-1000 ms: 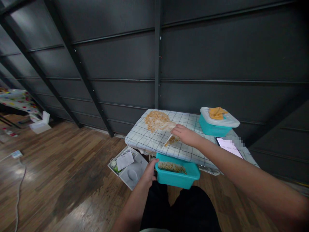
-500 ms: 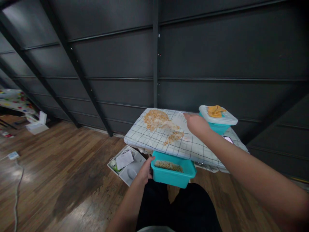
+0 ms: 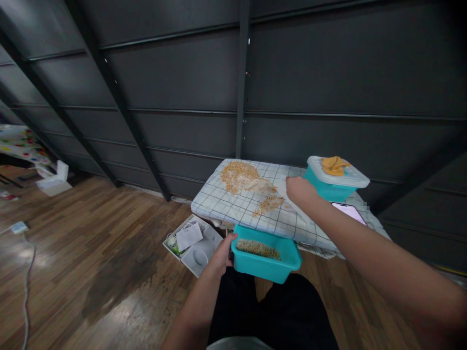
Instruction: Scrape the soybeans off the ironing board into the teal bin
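Clamping its fingers on the tub (image 3: 262, 270) at one end, the left hand (image 3: 223, 253) held it below the front edge of the cloth (image 3: 229, 206); that one-sided grip risked tipping it. Whether the right hand (image 3: 301, 190), near loose grain (image 3: 239, 175), gripped anything, I couldn't tell.

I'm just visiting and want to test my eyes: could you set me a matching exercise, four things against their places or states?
1. Left hand
2. Orange cloth
3. Smartphone
4. Yellow grains

A. lit up
B. spread over the checked tablecloth
C. holding the open turquoise tub
D. on a white lid

Pairs: 1-C, 2-D, 3-A, 4-B
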`<state>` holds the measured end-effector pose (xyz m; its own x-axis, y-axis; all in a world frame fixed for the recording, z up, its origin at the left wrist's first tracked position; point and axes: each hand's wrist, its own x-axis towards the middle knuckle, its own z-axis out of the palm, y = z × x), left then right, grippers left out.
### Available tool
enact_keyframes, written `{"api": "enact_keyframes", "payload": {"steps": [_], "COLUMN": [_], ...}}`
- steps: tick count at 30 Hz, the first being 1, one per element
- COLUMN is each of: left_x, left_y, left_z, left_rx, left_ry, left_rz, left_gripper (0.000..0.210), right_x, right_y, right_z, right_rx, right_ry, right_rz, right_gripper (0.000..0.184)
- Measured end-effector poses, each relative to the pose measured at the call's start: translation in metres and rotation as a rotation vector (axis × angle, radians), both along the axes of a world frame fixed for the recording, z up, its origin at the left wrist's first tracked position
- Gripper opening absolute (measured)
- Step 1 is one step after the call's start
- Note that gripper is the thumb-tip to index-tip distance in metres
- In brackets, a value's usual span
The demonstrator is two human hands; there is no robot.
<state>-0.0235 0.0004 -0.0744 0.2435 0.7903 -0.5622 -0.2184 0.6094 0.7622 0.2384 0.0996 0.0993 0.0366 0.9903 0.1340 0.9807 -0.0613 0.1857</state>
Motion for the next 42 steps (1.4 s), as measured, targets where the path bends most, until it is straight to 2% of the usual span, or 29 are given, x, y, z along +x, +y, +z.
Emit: {"api": "enact_keyframes", "payload": {"steps": [12,20,35,39,42], "left_x": [-0.005,-0.007,-0.004,-0.003,-0.003], "left_y": [0.0,0.001,-0.003,-0.002,-0.001], "left_z": [-0.008,-0.015,-0.004,-0.003,-0.003], "left_rx": [0.017,0.016,0.013,0.002,0.0], "left_ry": [-0.025,-0.027,0.003,0.009,0.003], "left_rz": [-0.01,-0.007,0.017,0.021,0.023], "left_gripper": [0.061,0.063,0.063,0.064,0.062], "right_x": [-0.026,-0.038,-0.042,-0.042,-0.047], "right_y": [-0.003,-0.004,-0.014,-0.021,-0.025], "right_z": [0.007,0.005,0.013,0.021,0.02], "right_rx": [-0.044,-0.058,-0.075,0.004,0.052], "right_ry": [-0.004,0.033,0.059,0.046,0.017], "right_rz": [0.01,0.084,0.18,0.143,0.219], "right_gripper": [0.035,0.034,0.037,0.039,0.041]}}
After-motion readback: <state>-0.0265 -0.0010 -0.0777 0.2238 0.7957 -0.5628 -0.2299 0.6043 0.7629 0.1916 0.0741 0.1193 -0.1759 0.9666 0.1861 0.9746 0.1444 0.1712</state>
